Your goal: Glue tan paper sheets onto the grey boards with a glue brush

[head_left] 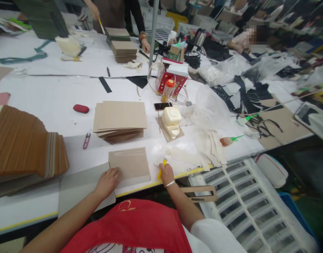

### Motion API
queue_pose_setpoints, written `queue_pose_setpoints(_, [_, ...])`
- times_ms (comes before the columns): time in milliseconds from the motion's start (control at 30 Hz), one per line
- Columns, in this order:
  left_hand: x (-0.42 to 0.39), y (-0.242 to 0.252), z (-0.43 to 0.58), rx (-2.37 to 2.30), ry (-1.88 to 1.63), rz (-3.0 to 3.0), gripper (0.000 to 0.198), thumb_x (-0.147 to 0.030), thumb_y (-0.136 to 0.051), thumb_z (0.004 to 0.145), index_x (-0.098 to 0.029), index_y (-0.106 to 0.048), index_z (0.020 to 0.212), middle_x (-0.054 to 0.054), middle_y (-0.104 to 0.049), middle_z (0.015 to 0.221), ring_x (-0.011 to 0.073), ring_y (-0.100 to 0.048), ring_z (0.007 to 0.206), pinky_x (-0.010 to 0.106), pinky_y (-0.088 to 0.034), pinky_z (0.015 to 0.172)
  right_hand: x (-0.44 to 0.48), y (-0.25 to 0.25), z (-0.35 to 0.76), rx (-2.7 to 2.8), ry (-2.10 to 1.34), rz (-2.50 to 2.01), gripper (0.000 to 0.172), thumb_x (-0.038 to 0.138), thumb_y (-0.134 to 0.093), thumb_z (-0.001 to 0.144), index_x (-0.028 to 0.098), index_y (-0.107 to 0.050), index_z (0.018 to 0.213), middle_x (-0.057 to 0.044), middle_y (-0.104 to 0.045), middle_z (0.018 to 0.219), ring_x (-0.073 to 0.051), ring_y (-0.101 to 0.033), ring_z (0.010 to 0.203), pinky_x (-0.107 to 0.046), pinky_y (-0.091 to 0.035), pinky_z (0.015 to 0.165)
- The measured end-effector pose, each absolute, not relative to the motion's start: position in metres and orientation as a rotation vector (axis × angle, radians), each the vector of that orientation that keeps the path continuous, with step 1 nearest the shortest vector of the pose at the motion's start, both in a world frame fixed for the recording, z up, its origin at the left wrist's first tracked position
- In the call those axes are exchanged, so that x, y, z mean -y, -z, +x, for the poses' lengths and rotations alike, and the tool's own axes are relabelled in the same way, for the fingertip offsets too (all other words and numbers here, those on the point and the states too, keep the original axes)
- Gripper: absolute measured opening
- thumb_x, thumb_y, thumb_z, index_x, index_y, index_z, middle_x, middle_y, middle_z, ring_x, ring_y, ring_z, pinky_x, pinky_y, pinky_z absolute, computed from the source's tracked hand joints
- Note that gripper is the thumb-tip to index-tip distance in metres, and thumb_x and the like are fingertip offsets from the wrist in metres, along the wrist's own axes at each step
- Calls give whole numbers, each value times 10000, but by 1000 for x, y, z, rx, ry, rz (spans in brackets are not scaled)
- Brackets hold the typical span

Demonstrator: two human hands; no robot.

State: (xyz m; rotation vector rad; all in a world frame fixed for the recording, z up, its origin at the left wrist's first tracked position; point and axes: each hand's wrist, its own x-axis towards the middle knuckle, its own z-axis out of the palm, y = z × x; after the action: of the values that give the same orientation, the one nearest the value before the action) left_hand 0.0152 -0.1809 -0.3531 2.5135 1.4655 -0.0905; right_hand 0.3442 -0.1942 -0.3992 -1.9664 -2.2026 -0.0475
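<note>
My left hand (108, 181) rests on the left edge of a beige rectangular panel (132, 163), its fingers laid over the border. Beneath the hand and to the left lies a larger grey sheet (82, 186). Just right of the panel, my right hand (167, 174) is closed around a brush with a yellow handle (160, 172); the brush's tip points away from me, over whitish smeared sheeting (179, 156). Behind the panel sits a stack of beige boards (120, 116). A cream plastic container (172, 121) stands on a small board beyond my right hand.
Brown panels (24, 144) are piled at the left. Pink thread snips (86, 140) and a red case (81, 108) lie near the stack. Pale fabric strips (211, 147) hang over the table edge. A slatted white crate (245, 196) stands below right. Across the table, a co-worker's hand (144, 45) rests by stacked boards.
</note>
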Motion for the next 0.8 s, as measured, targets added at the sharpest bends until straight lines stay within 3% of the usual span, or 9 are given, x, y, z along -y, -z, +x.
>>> queue_pose_setpoints(167, [174, 352, 45, -1363, -201, 2325, 354, -259, -522, 763, -170, -520, 1105, 110, -510, 1162, 229, -457, 1071, 375, -381, 920, 185, 391, 329, 1983, -144, -1859, 189, 226, -368, 869, 163, -540, 824, -15, -483, 645, -139, -426, 642, -243, -339, 620])
queue_pose_setpoints(400, [161, 353, 96, -1238, -409, 2032, 343, -219, -536, 733, -163, -518, 1071, 90, -518, 1084, 188, -486, 1019, 344, -401, 916, 180, 393, 316, 2069, -123, -1820, 183, 192, -376, 845, 145, -550, 874, -44, -491, 708, -162, -418, 711, -264, -334, 648])
queue_pose_setpoints(633, [162, 347, 112, -1347, -379, 1643, 284, -202, -568, 690, -150, -577, 969, 77, -559, 982, 142, -563, 776, 291, -468, 754, 189, 404, 323, 2132, -149, -1829, 237, 118, -357, 820, 148, -585, 875, -42, -469, 648, -168, -408, 669, -266, -329, 623])
queue_pose_setpoints(800, [151, 336, 145, -1321, -425, 1096, 312, -353, -586, 694, -144, -611, 925, 66, -629, 846, 151, -574, 751, 251, -470, 640, 190, 380, 318, 2071, -199, -1706, 237, 173, -364, 847, 154, -582, 937, -49, -522, 690, -171, -449, 699, -273, -363, 659])
